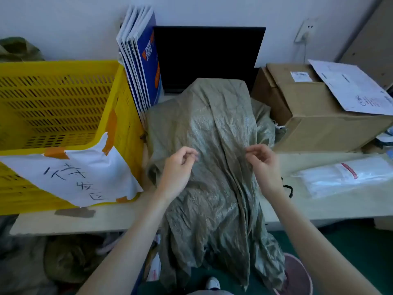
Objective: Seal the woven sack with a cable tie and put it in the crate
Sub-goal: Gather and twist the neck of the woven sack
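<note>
A grey-green woven sack (214, 128) lies over something bulky on the table, and its loose open end hangs down over the table's front edge. My left hand (178, 169) hovers over the sack's left side, fingers curled and thumb near the fingertips, holding nothing. My right hand (263, 165) is over the sack's right side, fingers loosely bent, also holding nothing that I can see. The yellow slatted crate (63, 99) stands at the left on the table, with a taped paper label (85, 173) on its near corner. A clear bag of white cable ties (348, 175) lies at the right.
A brown cardboard box (314, 116) with papers on top sits at the back right. A dark screen (208, 58) and a stack of blue-and-white folders (142, 60) stand behind the sack. A small black item (288, 189) lies beside my right wrist. Bags and a pink stool sit below.
</note>
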### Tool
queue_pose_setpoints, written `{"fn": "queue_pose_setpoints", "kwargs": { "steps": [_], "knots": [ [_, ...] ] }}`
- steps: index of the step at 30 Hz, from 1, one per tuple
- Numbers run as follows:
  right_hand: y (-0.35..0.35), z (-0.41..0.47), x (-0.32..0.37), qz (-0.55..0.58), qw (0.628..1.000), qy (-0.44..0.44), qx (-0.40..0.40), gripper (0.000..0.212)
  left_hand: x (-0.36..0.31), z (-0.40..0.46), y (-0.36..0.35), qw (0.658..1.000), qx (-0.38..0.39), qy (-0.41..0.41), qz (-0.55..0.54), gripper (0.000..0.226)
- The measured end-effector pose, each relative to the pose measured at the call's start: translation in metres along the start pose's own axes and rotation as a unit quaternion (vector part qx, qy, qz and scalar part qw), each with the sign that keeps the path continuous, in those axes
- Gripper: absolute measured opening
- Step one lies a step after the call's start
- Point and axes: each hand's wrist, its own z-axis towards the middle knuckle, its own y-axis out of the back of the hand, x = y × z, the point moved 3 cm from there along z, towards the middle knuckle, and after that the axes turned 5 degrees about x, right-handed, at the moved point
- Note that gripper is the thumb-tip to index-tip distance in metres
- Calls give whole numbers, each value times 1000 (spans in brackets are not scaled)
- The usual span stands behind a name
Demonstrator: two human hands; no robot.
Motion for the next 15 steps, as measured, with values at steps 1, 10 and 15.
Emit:
{"fn": "queue_pose_setpoints", "kwargs": {
  "steps": [1,10,15],
  "knots": [
    [0,-4,-4,1,1000,-4,-8,12,3,-3,-3,1000,-1,-2,26,17],
    [7,-30,-51,9,995,-71,-71,22,43,-26,-29,994,-44,15,96,19],
    [3,-42,-65,-2,992,-117,-40,36,65,-42,-42,990,-20,54,131,20]
  ]
}}
